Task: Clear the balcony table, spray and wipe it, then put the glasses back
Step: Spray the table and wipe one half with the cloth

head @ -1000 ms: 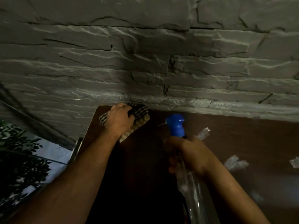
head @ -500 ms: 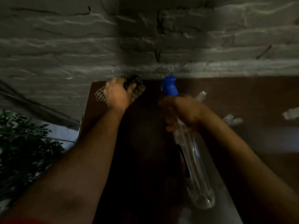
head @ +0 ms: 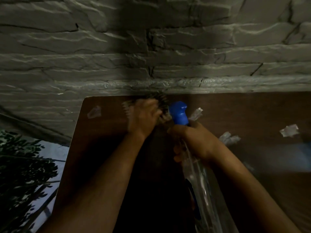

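Observation:
A dark brown table [head: 104, 132] stands against a grey stone wall. My left hand [head: 143, 118], blurred by motion, presses a checked cloth [head: 162, 101] onto the table near its far edge. My right hand [head: 195, 142] grips the neck of a clear spray bottle [head: 200, 182] with a blue head [head: 179, 113], held just right of the cloth. No glasses are in view.
Pale patches of peeling film or tape [head: 289, 130] dot the tabletop on the right, with one patch [head: 94, 111] near the far left corner. The stone wall [head: 151, 47] runs along the table's far edge. Leafy plants [head: 20, 165] lie beyond the left edge.
My left hand has slid the cloth rightwards along the far edge, from the left corner towards the bottle. The right hand keeps its hold on the bottle.

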### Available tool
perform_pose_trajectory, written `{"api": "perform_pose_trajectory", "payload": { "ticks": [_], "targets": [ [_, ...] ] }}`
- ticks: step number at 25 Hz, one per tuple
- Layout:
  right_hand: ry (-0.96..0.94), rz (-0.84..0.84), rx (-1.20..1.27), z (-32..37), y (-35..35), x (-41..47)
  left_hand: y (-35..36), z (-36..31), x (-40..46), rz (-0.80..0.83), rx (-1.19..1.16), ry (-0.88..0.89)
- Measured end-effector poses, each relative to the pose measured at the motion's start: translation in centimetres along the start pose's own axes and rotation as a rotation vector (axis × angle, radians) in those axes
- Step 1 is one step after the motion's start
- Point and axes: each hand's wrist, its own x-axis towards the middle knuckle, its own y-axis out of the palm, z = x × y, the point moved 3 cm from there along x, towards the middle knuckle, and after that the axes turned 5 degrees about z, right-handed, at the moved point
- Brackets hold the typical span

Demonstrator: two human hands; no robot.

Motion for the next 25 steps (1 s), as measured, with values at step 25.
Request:
{"api": "perform_pose_trajectory", "payload": {
  "ticks": [25],
  "targets": [
    [-0.008, 0.052, 0.069, -2.7, 0.8, -2.8, -1.4, 2.2, -0.6, 0.072, 0.051, -0.011]
  ]
}}
